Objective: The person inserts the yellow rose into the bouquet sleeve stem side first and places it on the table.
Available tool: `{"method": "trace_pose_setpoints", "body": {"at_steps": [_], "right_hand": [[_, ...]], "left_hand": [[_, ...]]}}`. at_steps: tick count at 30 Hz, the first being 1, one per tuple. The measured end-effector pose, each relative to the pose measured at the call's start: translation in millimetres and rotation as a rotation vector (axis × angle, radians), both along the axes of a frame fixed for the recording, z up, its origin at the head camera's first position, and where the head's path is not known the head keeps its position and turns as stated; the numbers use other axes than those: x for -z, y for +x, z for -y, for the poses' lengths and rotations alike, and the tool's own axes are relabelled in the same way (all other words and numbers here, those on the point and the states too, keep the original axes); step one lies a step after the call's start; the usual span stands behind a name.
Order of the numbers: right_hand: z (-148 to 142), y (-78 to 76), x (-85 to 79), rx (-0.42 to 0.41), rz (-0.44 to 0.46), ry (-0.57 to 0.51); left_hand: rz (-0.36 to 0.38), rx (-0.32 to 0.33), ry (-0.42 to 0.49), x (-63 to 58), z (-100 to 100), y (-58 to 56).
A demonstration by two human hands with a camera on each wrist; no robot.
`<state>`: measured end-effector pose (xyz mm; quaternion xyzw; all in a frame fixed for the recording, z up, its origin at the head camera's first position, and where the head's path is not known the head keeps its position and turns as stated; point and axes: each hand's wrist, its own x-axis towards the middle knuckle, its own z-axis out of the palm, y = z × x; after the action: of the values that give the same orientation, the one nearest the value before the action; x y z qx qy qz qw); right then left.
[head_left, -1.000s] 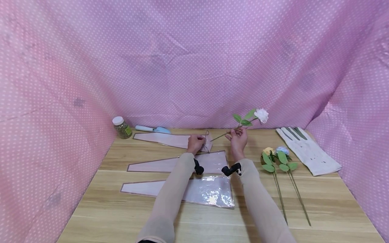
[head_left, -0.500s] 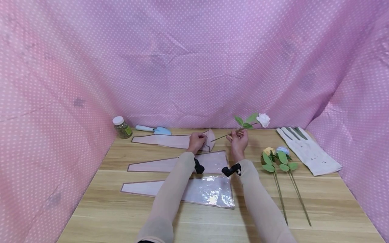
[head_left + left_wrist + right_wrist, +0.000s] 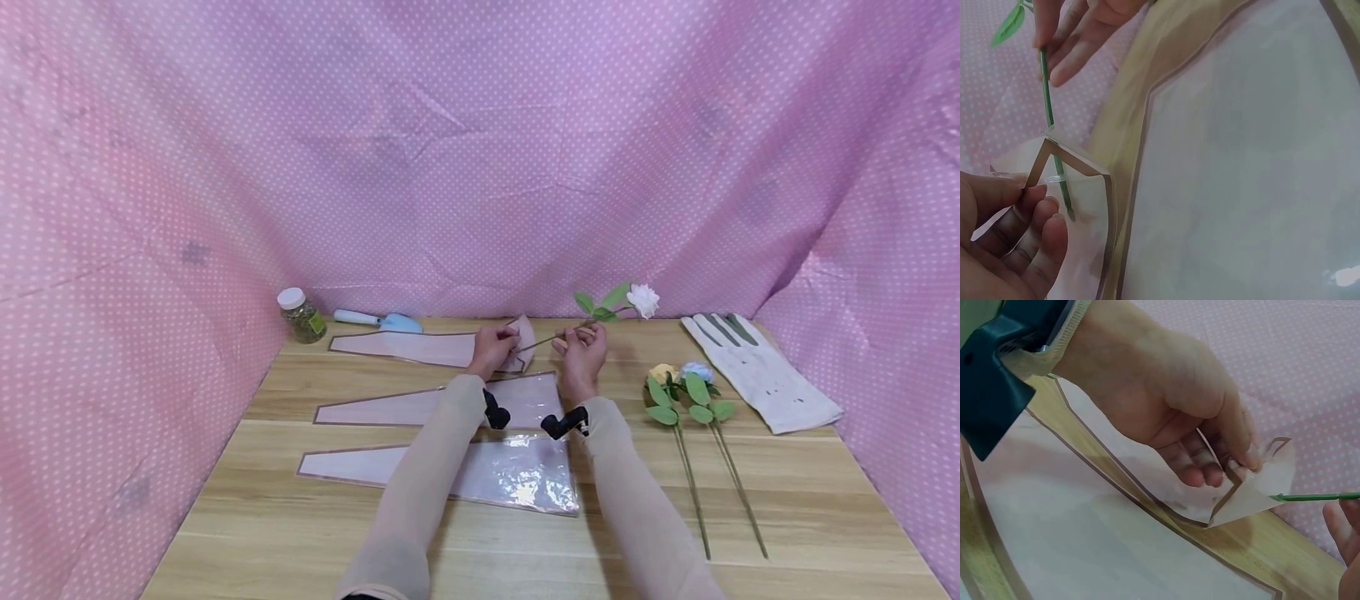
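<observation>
My left hand point(image 3: 491, 348) pinches the edge of a tapered flower sleeve point(image 3: 408, 345) with a brown border, at its wide right end. The sleeve's mouth point(image 3: 1094, 194) gapes, its edge bent up into a peak in the left wrist view. My right hand point(image 3: 585, 360) pinches the stem point(image 3: 1048, 94) of an artificial white flower point(image 3: 643, 300) with green leaves. The stem slants down to the left, and its lower tip point(image 3: 1070, 214) lies within the sleeve's mouth. In the right wrist view, a raised flap partly hides the stem's end.
Two more flower sleeves point(image 3: 375, 411) lie nearer on the wooden table point(image 3: 247, 525). Yellow point(image 3: 663, 373) and blue flowers point(image 3: 697, 372) lie at right, beside white gloves point(image 3: 780, 383). A lidded jar point(image 3: 302, 317) and a blue trowel point(image 3: 399, 322) are at the back left.
My right hand has shifted slightly left with the white flower, bringing the stem tip to the sleeve's mouth. My left hand has moved slightly right, and the sleeve's edge is bent differently.
</observation>
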<state>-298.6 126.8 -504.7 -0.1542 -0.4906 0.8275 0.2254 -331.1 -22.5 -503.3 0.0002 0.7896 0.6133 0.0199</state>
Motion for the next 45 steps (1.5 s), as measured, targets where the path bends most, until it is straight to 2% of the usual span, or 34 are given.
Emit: {"method": "trace_pose_setpoints", "body": {"at_steps": [8, 16, 20, 31, 39, 45], "right_hand": [[0, 1.9, 0.7, -0.026, 0.041, 0.038], [-6, 2.6, 0.6, -0.053, 0.033, 0.075], [-6, 3.4, -2.7, -0.033, 0.024, 0.084], [-8, 4.1, -5.0, 0.021, 0.019, 0.049], [-5, 3.9, -2.0, 0.0, 0.019, 0.04], [-4, 3.6, 0.6, -0.021, -0.002, 0.028]], "left_hand": [[-0.007, 0.02, 0.007, 0.4, -1, -2.4], [0.002, -0.003, 0.003, -1.5, 1, -0.4], [0.004, -0.001, 0.027, -0.9, 0, -1.3], [0.022, 0.013, 0.059, -3.8, -4, -0.6], [0.001, 0.039, 0.065, -6.3, -11, -0.9], [0.01, 0.018, 0.049, -6.4, -12, -1.0]]}}
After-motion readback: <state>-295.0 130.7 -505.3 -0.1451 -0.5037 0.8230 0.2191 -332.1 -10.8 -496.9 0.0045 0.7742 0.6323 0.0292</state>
